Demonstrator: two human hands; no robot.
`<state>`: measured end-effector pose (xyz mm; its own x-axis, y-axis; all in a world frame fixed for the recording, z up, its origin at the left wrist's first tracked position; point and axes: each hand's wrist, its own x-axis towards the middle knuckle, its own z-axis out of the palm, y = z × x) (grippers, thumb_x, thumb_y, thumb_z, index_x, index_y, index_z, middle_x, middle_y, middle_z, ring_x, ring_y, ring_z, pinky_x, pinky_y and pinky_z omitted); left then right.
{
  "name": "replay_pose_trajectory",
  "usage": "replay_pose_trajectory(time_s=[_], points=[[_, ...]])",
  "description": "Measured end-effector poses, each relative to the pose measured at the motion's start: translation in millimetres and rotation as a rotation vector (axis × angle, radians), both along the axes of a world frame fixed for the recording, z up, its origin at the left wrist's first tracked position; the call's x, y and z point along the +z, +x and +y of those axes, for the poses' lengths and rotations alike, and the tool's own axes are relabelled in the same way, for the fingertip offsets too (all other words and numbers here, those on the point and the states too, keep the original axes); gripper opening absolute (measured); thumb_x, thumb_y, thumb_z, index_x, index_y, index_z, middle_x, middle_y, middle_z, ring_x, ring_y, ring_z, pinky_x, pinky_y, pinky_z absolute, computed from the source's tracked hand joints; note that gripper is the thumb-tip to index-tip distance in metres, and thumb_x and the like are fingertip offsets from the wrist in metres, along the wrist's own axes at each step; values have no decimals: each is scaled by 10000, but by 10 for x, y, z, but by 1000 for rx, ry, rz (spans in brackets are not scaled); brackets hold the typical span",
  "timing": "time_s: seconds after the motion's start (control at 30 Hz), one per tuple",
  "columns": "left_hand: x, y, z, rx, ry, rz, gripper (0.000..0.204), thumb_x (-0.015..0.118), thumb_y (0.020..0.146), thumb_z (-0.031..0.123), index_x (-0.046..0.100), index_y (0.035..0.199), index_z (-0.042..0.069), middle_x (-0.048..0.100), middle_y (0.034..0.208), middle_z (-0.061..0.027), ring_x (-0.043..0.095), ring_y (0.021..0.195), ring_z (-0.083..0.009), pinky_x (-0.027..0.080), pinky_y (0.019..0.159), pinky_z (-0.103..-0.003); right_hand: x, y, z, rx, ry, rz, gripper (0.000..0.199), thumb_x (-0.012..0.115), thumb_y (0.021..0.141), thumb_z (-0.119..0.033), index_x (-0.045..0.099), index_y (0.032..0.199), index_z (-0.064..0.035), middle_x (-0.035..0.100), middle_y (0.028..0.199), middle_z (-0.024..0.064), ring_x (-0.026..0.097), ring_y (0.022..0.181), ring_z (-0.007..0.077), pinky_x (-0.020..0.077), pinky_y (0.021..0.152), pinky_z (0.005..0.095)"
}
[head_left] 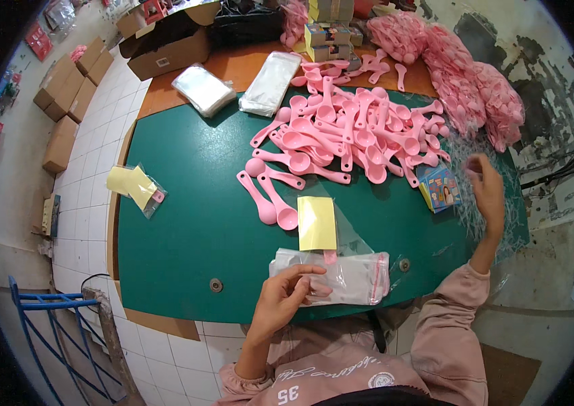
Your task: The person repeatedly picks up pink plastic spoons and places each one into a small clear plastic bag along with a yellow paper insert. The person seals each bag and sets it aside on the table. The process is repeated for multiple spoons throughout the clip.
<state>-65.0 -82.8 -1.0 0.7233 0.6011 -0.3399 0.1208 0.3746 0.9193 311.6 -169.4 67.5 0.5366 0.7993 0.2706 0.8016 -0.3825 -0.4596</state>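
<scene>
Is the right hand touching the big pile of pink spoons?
No, the right hand is off to the right of the pink spoons, with a gap between.

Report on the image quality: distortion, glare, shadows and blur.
Head view: fisheye distortion bows the near edge of the green tabletop, and the corners fall to black; head view: glare whitens the clear bags at the far left; head view: soft shadows edge the pink spoons; head view: the fingertips of the right hand look slightly blurred.
</scene>
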Motion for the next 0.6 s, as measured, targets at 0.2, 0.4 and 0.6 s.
replay_pose_trajectory(time_s=[0.2,0.4,0.6], points=[[-43,-14,-92,131,-101,-81,234,399,921,106,558,1050,-8,649,813,-91,591,720,-86,448,623,-193,-274,-1484,165,619,44,126,515,640,611,-25,480,1099,-46,491,968,170,474,977,335,390,872,406],[-16,-85,-72,-14,-169,-171,253,381,928,109,507,1115,-6,643,823,-97,604,766,-117,460,658,-213,-621,-1973,89,557,59,444,221,697,671,-39,591,863,-58,457,911,96,516,757,207,448,646,297],[28,-74,-112,59,192,36,257,512,846,34,485,1100,21,603,887,-83,599,792,-136,495,631,-241,-644,-1906,29,574,115,613,218,712,665,-45,595,849,-46,460,902,86,513,760,195,439,672,286]])
